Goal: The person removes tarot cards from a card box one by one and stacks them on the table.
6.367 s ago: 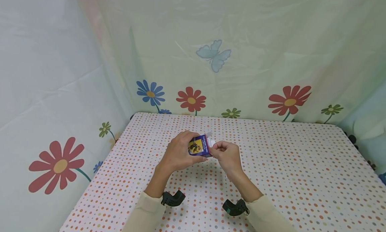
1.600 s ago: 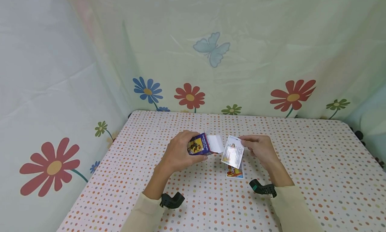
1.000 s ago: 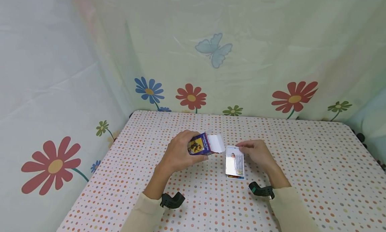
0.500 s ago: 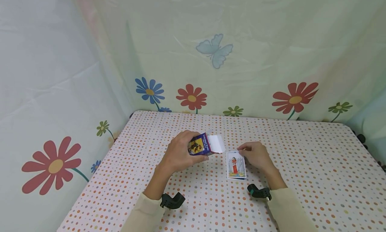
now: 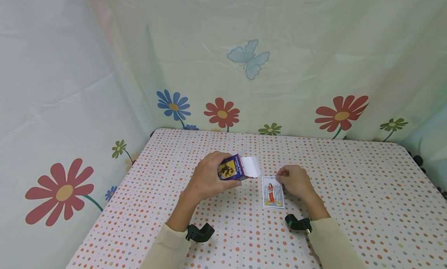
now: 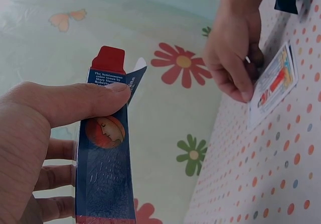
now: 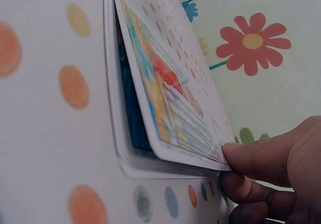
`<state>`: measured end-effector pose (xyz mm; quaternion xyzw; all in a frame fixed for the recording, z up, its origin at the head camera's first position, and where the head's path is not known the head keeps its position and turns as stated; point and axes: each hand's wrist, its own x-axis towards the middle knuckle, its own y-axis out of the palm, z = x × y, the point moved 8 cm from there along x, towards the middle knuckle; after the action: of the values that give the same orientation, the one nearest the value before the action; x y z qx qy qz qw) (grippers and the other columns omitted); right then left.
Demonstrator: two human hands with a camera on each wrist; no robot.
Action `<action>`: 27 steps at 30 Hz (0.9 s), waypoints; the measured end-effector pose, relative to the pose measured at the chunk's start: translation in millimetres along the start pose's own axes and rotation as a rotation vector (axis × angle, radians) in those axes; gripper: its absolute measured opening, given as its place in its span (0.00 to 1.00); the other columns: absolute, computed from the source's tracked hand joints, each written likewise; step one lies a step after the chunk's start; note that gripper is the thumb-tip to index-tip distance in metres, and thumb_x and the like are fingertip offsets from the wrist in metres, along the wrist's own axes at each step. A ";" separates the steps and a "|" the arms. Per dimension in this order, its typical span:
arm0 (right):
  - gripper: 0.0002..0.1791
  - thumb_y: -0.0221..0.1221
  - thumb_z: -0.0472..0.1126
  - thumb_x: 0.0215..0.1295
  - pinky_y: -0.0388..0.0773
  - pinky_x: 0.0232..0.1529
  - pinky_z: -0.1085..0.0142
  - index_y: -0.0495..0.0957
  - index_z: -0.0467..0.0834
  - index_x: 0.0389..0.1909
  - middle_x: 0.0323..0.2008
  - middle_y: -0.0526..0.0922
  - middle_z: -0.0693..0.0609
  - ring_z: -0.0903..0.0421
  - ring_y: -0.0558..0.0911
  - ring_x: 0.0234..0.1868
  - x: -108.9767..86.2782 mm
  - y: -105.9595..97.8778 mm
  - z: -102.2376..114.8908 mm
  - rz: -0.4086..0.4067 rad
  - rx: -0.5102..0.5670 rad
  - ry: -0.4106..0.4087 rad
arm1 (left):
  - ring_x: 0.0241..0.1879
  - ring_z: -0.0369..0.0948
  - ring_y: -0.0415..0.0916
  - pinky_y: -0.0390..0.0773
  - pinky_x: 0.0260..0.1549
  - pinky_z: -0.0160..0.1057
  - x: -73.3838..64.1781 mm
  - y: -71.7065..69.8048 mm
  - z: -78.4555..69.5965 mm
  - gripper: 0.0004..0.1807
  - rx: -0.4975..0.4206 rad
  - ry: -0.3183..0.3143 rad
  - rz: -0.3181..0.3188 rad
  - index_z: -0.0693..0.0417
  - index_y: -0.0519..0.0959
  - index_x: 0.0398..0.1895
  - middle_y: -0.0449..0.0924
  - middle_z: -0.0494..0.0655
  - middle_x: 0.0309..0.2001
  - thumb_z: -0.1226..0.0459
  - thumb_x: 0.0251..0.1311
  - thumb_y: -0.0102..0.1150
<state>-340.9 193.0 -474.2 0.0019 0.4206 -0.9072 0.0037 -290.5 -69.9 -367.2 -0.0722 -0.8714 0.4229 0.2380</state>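
A dark blue tarot card box [image 5: 228, 169], its white end flap [image 5: 250, 167] folded out, is gripped by my left hand [image 5: 207, 177]. In the left wrist view the thumb lies across the narrow side of the box [image 6: 105, 174], with fingers behind. My right hand [image 5: 297, 180] pinches the upper right corner of a tarot card [image 5: 273, 192] showing a red-clad figure. Under that card lies another card [image 7: 125, 169], nearly covered; the right wrist view shows a dark gap between the two, with the top card [image 7: 170, 98] slightly tilted up.
A polka-dot cloth covers the table [image 5: 223, 222]. Behind it hangs a pale curtain [image 5: 286, 40] printed with flowers and a butterfly. Black cameras sit on the left wrist [image 5: 200, 232] and right wrist [image 5: 298, 223].
My right hand has gone from the box's mouth to the right, bringing out the card with the red-clad figure and lowering it over the one on the table. The left hand still grips the box.
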 end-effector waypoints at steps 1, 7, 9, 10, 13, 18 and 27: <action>0.06 0.62 0.37 0.68 0.69 0.30 0.62 0.82 0.38 0.38 0.28 0.81 0.48 0.52 0.75 0.29 -0.2 0.4 -0.1 0.003 -0.005 0.001 | 0.46 0.41 0.75 0.79 0.43 0.41 -0.1 0.1 0.0 0.41 -0.001 0.000 0.000 0.51 0.77 0.63 0.80 0.45 0.54 0.48 0.45 0.81; 0.05 0.63 0.38 0.68 0.68 0.27 0.63 0.82 0.39 0.36 0.26 0.80 0.49 0.53 0.74 0.27 -1.2 0.8 1.9 0.003 -0.028 -0.024 | 0.46 0.41 0.75 0.79 0.43 0.41 -0.3 -0.1 -0.2 0.41 -0.006 0.002 -0.001 0.51 0.76 0.63 0.80 0.45 0.54 0.48 0.45 0.80; 0.05 0.63 0.38 0.68 0.68 0.26 0.63 0.82 0.40 0.35 0.25 0.79 0.50 0.53 0.74 0.26 -1.1 0.6 2.4 -0.006 -0.042 -0.032 | 0.46 0.41 0.75 0.79 0.43 0.41 -0.2 -0.5 -0.4 0.41 -0.004 0.007 -0.004 0.51 0.77 0.63 0.80 0.45 0.54 0.48 0.45 0.80; 0.05 0.63 0.38 0.68 0.68 0.25 0.63 0.82 0.40 0.35 0.25 0.79 0.50 0.53 0.74 0.25 -1.1 0.6 2.5 -0.010 -0.048 -0.035 | 0.46 0.41 0.75 0.79 0.43 0.41 -0.2 -0.7 -0.6 0.41 -0.002 0.009 -0.005 0.51 0.77 0.63 0.80 0.45 0.54 0.48 0.45 0.80; 0.05 0.63 0.38 0.68 0.67 0.25 0.63 0.82 0.40 0.34 0.25 0.78 0.50 0.53 0.73 0.25 -1.4 1.2 2.4 -0.016 -0.055 -0.039 | 0.46 0.41 0.75 0.79 0.43 0.40 0.0 -0.7 -0.3 0.41 0.003 0.016 -0.008 0.51 0.77 0.63 0.80 0.45 0.54 0.47 0.45 0.81; 0.04 0.63 0.37 0.68 0.68 0.24 0.63 0.81 0.40 0.34 0.25 0.79 0.50 0.54 0.73 0.24 -2.3 2.0 2.6 -0.018 -0.050 -0.037 | 0.46 0.41 0.75 0.79 0.43 0.41 0.0 0.5 0.6 0.41 0.003 0.017 -0.010 0.52 0.77 0.62 0.80 0.45 0.54 0.47 0.44 0.81; 0.04 0.63 0.37 0.68 0.67 0.25 0.63 0.82 0.40 0.35 0.25 0.79 0.49 0.53 0.73 0.25 -1.9 1.1 3.0 -0.021 -0.057 -0.031 | 0.46 0.41 0.75 0.79 0.43 0.41 0.3 1.5 1.0 0.41 0.011 0.021 -0.009 0.51 0.77 0.63 0.80 0.45 0.53 0.47 0.44 0.81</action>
<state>-339.0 190.0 -473.1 -0.0167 0.4462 -0.8948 0.0010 -291.4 -69.6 -368.8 -0.0713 -0.8667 0.4260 0.2493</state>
